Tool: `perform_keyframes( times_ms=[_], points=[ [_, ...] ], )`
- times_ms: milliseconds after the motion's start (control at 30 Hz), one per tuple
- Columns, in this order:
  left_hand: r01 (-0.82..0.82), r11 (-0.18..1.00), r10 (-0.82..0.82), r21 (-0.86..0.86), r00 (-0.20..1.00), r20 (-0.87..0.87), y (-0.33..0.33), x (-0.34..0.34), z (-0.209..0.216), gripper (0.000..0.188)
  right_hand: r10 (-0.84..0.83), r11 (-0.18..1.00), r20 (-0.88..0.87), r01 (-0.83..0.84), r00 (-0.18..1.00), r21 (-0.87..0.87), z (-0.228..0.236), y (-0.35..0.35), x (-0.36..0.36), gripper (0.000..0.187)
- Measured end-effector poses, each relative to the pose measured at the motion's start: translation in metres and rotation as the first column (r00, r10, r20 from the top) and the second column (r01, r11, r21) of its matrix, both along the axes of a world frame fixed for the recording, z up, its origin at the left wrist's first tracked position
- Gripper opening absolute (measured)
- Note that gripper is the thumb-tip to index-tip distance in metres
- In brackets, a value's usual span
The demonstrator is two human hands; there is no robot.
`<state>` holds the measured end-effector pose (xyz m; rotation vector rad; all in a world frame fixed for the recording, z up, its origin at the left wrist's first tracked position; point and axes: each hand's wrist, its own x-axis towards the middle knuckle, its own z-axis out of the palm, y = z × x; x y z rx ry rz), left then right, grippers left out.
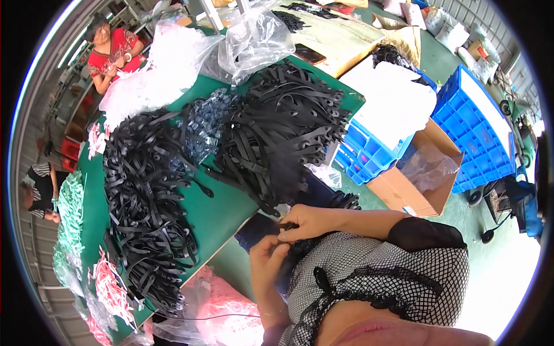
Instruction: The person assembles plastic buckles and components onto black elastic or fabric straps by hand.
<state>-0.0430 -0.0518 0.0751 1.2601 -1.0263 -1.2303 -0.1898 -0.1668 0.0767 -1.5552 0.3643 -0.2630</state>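
Note:
My right hand (304, 222) and my left hand (266, 260) meet close to my body, just off the table's near edge. Fingers of both are pinched together around a small black piece (288, 226), mostly hidden; it may be part of a strap. Beyond them, a large heap of black straps (288, 115) with holed, rounded ends spreads over the green table (222, 199). Another long heap of black straps (147, 202) lies to the left. Between the heaps sits a pile of small, dark blue-grey clear plastic clips (205, 124).
Blue crates (476, 127) and an open cardboard box (424, 179) stand at the right. Pink bundles in plastic (222, 308) lie below the table edge. Green straps (70, 202) and white bags (156, 69) line the far side, where a person in red (112, 52) works. A phone (310, 53) lies behind.

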Motion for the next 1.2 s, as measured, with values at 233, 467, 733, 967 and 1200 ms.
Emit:
perform_keyframes(
  times_ms=[233,467,733,967,1200],
  points=[
    [0.045,0.995,-0.065,-0.093,0.973,-0.224,-0.001,-0.006,-0.01,0.023,0.039,0.923,0.112,-0.079,0.993,0.377,-0.007,0.01,-0.002,0.023],
    [-0.008,0.989,-0.103,-0.149,0.683,-0.723,0.002,-0.011,-0.029,0.024,-0.059,0.73,0.284,-0.152,0.957,0.666,-0.01,0.018,-0.003,0.022],
    [0.059,0.996,-0.042,0.069,0.971,-0.237,0.002,-0.007,0.008,0.021,0.002,0.943,0.112,-0.039,0.994,0.329,0.003,0.01,0.0,0.023],
    [0.049,0.998,-0.056,-0.026,0.911,-0.41,0.005,-0.006,-0.019,0.019,0.01,0.839,0.168,-0.099,0.986,0.535,-0.011,0.015,0.0,0.019],
    [-0.085,0.993,0.009,-0.079,0.737,-0.676,0.005,-0.014,-0.036,0.03,-0.106,0.687,0.269,-0.125,0.957,0.715,-0.01,0.02,0.002,0.021]
  ],
)
